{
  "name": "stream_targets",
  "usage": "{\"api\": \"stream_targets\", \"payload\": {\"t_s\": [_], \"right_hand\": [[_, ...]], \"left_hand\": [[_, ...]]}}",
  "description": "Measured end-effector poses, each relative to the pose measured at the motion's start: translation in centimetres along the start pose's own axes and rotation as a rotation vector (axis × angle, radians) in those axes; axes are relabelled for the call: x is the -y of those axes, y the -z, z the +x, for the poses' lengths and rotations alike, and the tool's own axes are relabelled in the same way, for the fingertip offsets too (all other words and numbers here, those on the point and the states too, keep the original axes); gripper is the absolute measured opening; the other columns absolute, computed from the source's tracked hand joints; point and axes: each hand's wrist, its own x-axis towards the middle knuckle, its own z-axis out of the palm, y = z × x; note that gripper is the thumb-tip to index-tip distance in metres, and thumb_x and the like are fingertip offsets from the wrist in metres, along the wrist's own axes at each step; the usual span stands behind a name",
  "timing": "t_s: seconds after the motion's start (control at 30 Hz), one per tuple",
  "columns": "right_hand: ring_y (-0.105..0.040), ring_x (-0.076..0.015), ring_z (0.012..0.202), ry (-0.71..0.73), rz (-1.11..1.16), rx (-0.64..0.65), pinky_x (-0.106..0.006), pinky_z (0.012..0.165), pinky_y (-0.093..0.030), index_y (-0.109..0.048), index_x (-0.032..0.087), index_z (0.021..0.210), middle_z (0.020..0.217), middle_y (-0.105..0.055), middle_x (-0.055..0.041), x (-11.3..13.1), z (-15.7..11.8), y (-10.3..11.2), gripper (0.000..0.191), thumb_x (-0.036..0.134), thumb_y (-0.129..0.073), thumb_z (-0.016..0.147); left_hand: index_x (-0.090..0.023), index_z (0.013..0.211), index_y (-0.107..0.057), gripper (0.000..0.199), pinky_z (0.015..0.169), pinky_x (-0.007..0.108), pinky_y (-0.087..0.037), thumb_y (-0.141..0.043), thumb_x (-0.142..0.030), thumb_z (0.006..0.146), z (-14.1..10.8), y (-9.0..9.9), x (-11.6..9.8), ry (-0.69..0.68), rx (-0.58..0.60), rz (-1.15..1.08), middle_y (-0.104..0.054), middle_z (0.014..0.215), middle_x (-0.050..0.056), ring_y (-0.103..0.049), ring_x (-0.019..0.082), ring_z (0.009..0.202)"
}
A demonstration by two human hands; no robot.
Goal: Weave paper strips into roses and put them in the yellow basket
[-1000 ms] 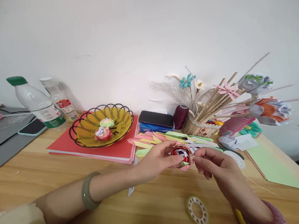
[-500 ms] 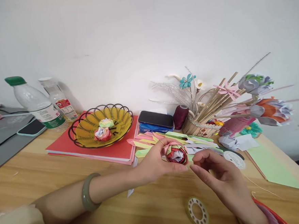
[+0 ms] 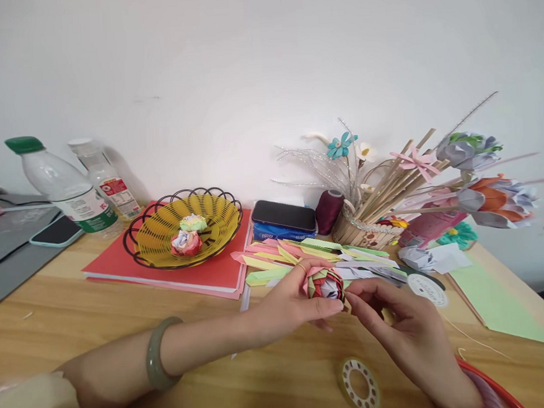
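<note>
My left hand [image 3: 297,298] is wrapped round a folded paper flower [image 3: 325,285] with pink, red, pale green and white layers. Its thumb lies along the flower's lower side, and part of the flower is hidden behind the fingers. At the flower's right edge, my right hand [image 3: 391,314] pinches with thumb and forefinger; the fingertips touch the outer petals. Behind both hands lie many folded paper strips [image 3: 275,253] in pink, yellow, green and white. A roll of clear tape [image 3: 359,385] rests on the table below my right hand.
A yellow basket [image 3: 146,231] with two paper flowers [image 3: 186,242] stands on red paper [image 3: 103,259]. Two bottles [image 3: 83,208] are at the left. A phone [image 3: 283,215], maroon thread spool [image 3: 329,211] and a basket of sticks [image 3: 362,232] line the back. Green paper [image 3: 503,306] lies right.
My left hand has moved slightly right and turned the paper flower a little. The fingertips of my right hand, apart from the flower before, now meet its right edge.
</note>
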Motion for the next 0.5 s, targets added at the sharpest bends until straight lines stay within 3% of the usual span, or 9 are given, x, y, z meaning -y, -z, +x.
{"api": "stream_targets", "payload": {"t_s": [0.17,0.33,0.5], "right_hand": [[-0.048,-0.0089,0.045,0.156,-0.132,-0.109,-0.021,0.041,-0.040,-0.059,0.022,0.083,0.064,-0.062,0.0010,-0.7,-0.3,-0.3,0.007,0.024,-0.053,0.080],[-0.048,-0.0081,0.046,0.284,-0.187,-0.143,-0.021,0.043,-0.041,-0.055,0.023,0.088,0.065,-0.060,0.0024,-1.1,-0.4,-0.5,0.011,0.017,-0.053,0.079],[-0.049,-0.0094,0.045,0.229,-0.155,-0.124,-0.022,0.042,-0.041,-0.056,0.023,0.094,0.059,-0.058,0.0026,-1.0,-0.4,-0.4,0.015,0.022,-0.055,0.078]], "left_hand": [[-0.019,0.096,-0.044,0.054,0.069,0.024,-0.040,-0.076,-0.016,0.052,0.2,0.1,0.2,-0.094,-0.014,0.022,-0.051,0.096,0.001,-0.050,0.010,0.080],[-0.018,0.093,-0.044,0.046,0.073,0.029,-0.041,-0.074,-0.023,0.058,0.1,-0.1,0.5,-0.061,0.017,-0.057,-0.053,0.098,0.004,-0.051,0.011,0.080],[-0.019,0.099,-0.045,0.047,0.074,0.025,-0.038,-0.072,-0.026,0.062,-0.1,-0.1,0.3,-0.035,0.065,-0.015,-0.054,0.086,0.000,-0.050,0.009,0.076]]}}
